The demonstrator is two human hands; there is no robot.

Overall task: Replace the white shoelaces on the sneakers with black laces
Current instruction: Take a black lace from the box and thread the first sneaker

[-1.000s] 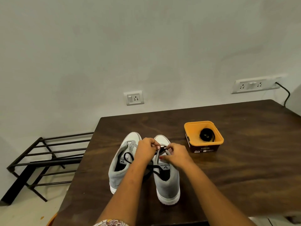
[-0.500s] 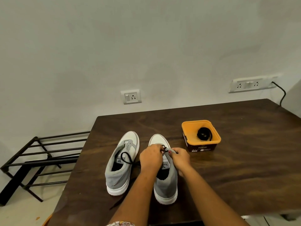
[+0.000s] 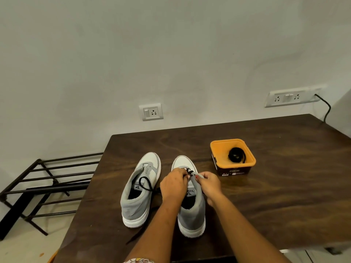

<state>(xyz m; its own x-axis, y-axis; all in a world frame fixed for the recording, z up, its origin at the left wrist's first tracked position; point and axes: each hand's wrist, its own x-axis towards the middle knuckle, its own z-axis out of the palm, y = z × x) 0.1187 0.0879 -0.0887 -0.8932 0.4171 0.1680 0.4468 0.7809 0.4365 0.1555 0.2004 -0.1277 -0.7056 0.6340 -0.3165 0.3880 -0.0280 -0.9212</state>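
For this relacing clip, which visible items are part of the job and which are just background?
Job:
right sneaker, both hands at its eyelets
left hand
right hand
black lace
left sneaker
orange tub holding a coiled black lace

Background:
metal rack
wall sockets
table

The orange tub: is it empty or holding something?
Holding something. A coiled black lace lies inside the orange tub, which has no lid on.
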